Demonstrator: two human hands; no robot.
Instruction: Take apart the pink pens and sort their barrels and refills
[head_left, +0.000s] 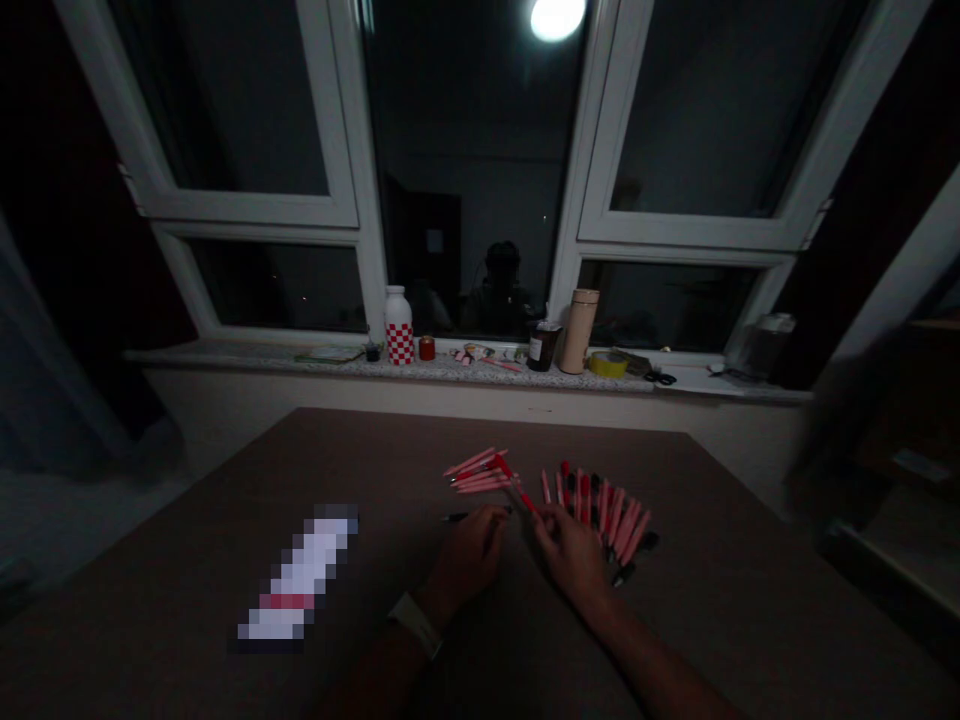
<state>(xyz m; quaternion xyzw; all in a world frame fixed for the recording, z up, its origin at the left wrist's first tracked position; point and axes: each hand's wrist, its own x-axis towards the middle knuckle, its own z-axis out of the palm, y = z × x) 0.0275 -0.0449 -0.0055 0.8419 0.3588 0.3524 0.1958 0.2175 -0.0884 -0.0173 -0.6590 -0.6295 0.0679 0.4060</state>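
Both forearms come in low from the bottom edge, a pale wristband [415, 622] on the left one, and they meet over the brown table [225, 520]. Left hand [469, 555] is curled, fingers together, its grip closed on a thin dark rod [459, 517] that pokes out to the left, seemingly a pen's inner part, though it is dim here. Right hand [571, 550] is pinched shut on a red-tipped pen [523, 497] that slants up and to the left between the two hands. So the thing being worked sits right at the middle of the table, held between both hands just above the surface.

Just beyond the left hand lies a small loose bundle of pink pens [480, 470], fanned and pointing left. Beside the right hand, partly under it, spreads a bigger fan of pink, red and black pens [607, 505], with a few dark pieces [634, 560] at its near edge. By my reckoning the smaller heap is the finished lot and the larger one waits its turn, so the work looks well short of halfway.

Off to the left rests a blurred white-and-red pack [300, 575]. Farther back, the windowsill [225, 357] carries a red-checked bottle [399, 326], a tan flask [580, 330] and a yellow tape roll [608, 364].
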